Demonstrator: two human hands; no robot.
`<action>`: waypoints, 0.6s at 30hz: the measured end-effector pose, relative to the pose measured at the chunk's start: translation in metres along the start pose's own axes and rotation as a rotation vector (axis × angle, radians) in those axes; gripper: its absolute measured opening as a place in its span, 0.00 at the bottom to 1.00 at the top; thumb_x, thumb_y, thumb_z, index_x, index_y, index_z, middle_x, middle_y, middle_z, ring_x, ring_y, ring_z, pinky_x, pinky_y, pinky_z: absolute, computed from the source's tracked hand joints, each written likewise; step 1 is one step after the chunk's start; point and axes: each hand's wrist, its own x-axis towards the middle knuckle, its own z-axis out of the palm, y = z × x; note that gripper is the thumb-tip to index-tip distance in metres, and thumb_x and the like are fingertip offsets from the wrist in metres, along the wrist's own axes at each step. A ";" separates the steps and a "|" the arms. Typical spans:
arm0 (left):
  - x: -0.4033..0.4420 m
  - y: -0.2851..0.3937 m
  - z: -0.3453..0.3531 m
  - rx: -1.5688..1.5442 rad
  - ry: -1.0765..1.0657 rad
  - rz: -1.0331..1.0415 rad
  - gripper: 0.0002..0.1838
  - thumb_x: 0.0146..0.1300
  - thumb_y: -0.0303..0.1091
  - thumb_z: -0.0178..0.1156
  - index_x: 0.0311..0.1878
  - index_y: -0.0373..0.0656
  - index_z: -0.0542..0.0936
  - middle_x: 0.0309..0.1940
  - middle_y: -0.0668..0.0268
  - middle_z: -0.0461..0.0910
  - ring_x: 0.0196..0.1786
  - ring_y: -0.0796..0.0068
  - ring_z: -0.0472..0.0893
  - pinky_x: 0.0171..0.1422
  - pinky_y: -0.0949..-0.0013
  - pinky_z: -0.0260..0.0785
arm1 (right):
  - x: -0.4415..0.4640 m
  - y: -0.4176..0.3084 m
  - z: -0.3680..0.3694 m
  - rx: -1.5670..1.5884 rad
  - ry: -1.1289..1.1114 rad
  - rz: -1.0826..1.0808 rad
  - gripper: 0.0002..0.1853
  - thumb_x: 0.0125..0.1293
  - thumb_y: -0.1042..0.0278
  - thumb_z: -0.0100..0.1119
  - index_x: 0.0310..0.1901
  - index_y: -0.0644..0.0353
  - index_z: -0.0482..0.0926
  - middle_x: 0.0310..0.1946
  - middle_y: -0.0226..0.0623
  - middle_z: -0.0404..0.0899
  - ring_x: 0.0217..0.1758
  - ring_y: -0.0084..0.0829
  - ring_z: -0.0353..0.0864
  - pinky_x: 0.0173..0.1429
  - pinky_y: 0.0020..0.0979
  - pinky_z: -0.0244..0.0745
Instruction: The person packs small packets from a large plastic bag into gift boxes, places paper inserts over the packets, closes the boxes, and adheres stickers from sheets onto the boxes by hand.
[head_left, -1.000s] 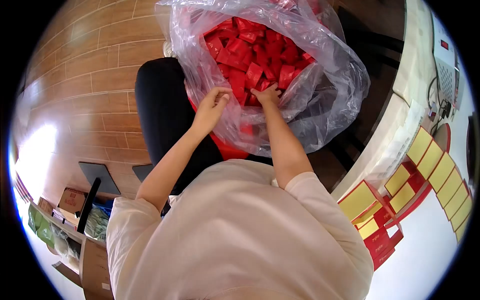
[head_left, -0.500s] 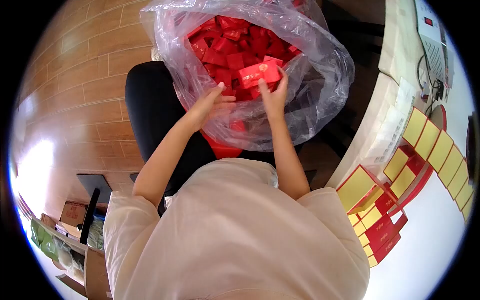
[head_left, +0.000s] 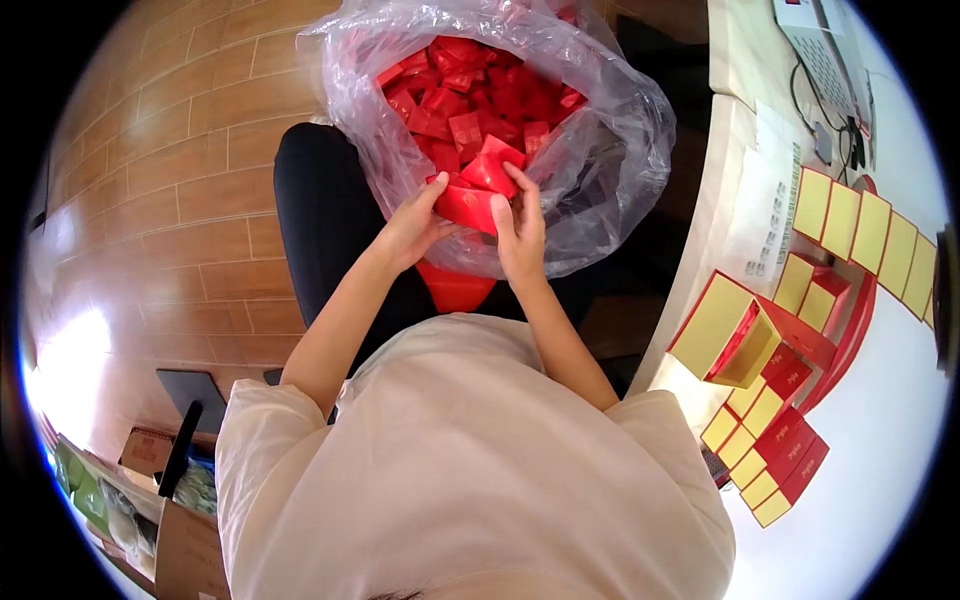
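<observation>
A large clear plastic bag (head_left: 610,190) stands open in front of my lap, filled with many small red packets (head_left: 465,130). Above its near edge, my left hand (head_left: 415,222) pinches the left end of a red packet (head_left: 466,208). My right hand (head_left: 522,228) has its thumb on the right end of that same packet. Another red packet (head_left: 490,172) lies against it, just beyond, with my right fingers at its right side. Something red (head_left: 455,288) shows between my legs, beneath the bag.
At the right, a table (head_left: 690,260) bears an open red and yellow box (head_left: 715,325), smaller boxes (head_left: 785,450), a row of yellow pieces (head_left: 870,232) and a white device with cables (head_left: 825,55). Cardboard boxes (head_left: 147,450) sit at the lower left.
The right hand has brought red packets from the bag toward my body. The left hand has closed on one packet's end. The view has turned, shifting the table items.
</observation>
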 end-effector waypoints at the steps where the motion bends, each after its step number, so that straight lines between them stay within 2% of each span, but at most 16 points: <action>1: -0.003 -0.002 0.006 0.154 0.111 0.084 0.28 0.69 0.50 0.53 0.64 0.41 0.65 0.58 0.60 0.72 0.59 0.69 0.73 0.64 0.63 0.65 | 0.000 -0.004 0.004 0.155 0.088 0.049 0.23 0.66 0.68 0.59 0.59 0.66 0.68 0.53 0.41 0.75 0.53 0.28 0.76 0.58 0.29 0.70; 2: -0.005 -0.003 0.009 0.306 0.225 0.169 0.28 0.68 0.48 0.56 0.63 0.39 0.67 0.56 0.61 0.73 0.57 0.72 0.73 0.63 0.66 0.65 | 0.001 -0.002 0.000 0.155 0.087 0.042 0.23 0.66 0.68 0.59 0.59 0.66 0.68 0.53 0.41 0.75 0.53 0.28 0.76 0.58 0.29 0.70; 3: -0.003 -0.005 0.004 0.306 0.221 0.174 0.28 0.68 0.48 0.56 0.63 0.39 0.67 0.56 0.61 0.73 0.57 0.72 0.73 0.63 0.66 0.65 | 0.003 0.004 -0.007 0.142 0.071 0.153 0.21 0.66 0.69 0.59 0.57 0.66 0.69 0.50 0.40 0.76 0.51 0.26 0.77 0.57 0.28 0.71; 4: 0.001 -0.007 -0.004 0.463 0.214 0.258 0.27 0.66 0.45 0.59 0.61 0.38 0.68 0.53 0.62 0.75 0.55 0.74 0.74 0.61 0.68 0.66 | 0.004 0.006 -0.012 0.129 0.058 0.266 0.19 0.66 0.69 0.60 0.56 0.66 0.71 0.48 0.38 0.78 0.49 0.25 0.78 0.56 0.27 0.71; 5: 0.005 -0.008 -0.013 0.620 0.208 0.342 0.26 0.64 0.42 0.63 0.60 0.37 0.70 0.50 0.63 0.76 0.53 0.75 0.74 0.59 0.71 0.67 | 0.004 0.009 -0.015 0.148 0.096 0.263 0.17 0.66 0.69 0.60 0.53 0.65 0.73 0.44 0.34 0.80 0.46 0.22 0.79 0.53 0.26 0.72; 6: 0.003 -0.006 -0.014 0.621 0.205 0.345 0.26 0.64 0.42 0.63 0.60 0.37 0.70 0.50 0.63 0.76 0.53 0.75 0.74 0.59 0.71 0.67 | 0.005 0.009 -0.020 0.148 0.097 0.259 0.17 0.66 0.69 0.60 0.53 0.65 0.73 0.44 0.34 0.80 0.46 0.22 0.79 0.53 0.26 0.72; 8: -0.001 -0.003 -0.015 0.674 0.234 0.407 0.25 0.60 0.36 0.66 0.57 0.37 0.72 0.47 0.63 0.78 0.52 0.76 0.75 0.57 0.72 0.68 | 0.006 0.010 -0.033 0.195 0.135 0.406 0.17 0.67 0.67 0.58 0.55 0.62 0.73 0.47 0.32 0.79 0.47 0.21 0.78 0.51 0.25 0.71; 9: -0.003 0.002 -0.018 0.677 0.232 0.409 0.25 0.60 0.36 0.66 0.57 0.37 0.72 0.47 0.63 0.78 0.52 0.76 0.75 0.57 0.72 0.68 | 0.010 0.011 -0.036 0.203 0.172 0.339 0.15 0.68 0.66 0.57 0.54 0.60 0.74 0.46 0.30 0.80 0.45 0.21 0.79 0.49 0.25 0.72; 12: -0.009 0.018 -0.027 0.494 0.329 0.591 0.29 0.56 0.30 0.69 0.60 0.37 0.69 0.52 0.61 0.75 0.53 0.75 0.75 0.60 0.71 0.67 | 0.015 0.004 -0.053 0.346 0.254 0.353 0.17 0.68 0.63 0.56 0.56 0.57 0.73 0.49 0.31 0.79 0.48 0.24 0.78 0.50 0.28 0.73; 13: -0.011 0.021 -0.025 0.380 0.358 0.566 0.29 0.57 0.30 0.68 0.61 0.38 0.68 0.52 0.61 0.75 0.53 0.75 0.75 0.61 0.71 0.67 | 0.014 0.000 -0.054 0.347 0.259 0.350 0.17 0.68 0.63 0.56 0.56 0.57 0.73 0.49 0.31 0.79 0.48 0.24 0.78 0.50 0.28 0.73; 15: -0.013 0.023 -0.023 0.268 0.389 0.540 0.29 0.58 0.30 0.67 0.62 0.38 0.68 0.53 0.61 0.74 0.53 0.74 0.75 0.61 0.70 0.67 | 0.011 -0.010 -0.053 0.606 0.249 0.487 0.18 0.67 0.58 0.58 0.55 0.55 0.73 0.49 0.33 0.79 0.48 0.27 0.78 0.48 0.29 0.73; 16: -0.012 0.022 -0.023 0.261 0.357 0.572 0.29 0.59 0.30 0.66 0.62 0.38 0.67 0.53 0.61 0.74 0.54 0.74 0.75 0.61 0.70 0.68 | 0.008 -0.012 -0.051 0.608 0.246 0.488 0.18 0.67 0.58 0.58 0.55 0.55 0.73 0.49 0.33 0.79 0.48 0.27 0.78 0.48 0.29 0.73; 18: -0.009 0.016 -0.017 0.261 0.322 0.627 0.28 0.60 0.30 0.64 0.64 0.41 0.68 0.53 0.62 0.74 0.54 0.75 0.74 0.61 0.71 0.67 | 0.000 -0.013 -0.042 0.832 0.186 0.742 0.20 0.66 0.54 0.59 0.53 0.56 0.73 0.46 0.36 0.79 0.45 0.30 0.78 0.44 0.31 0.74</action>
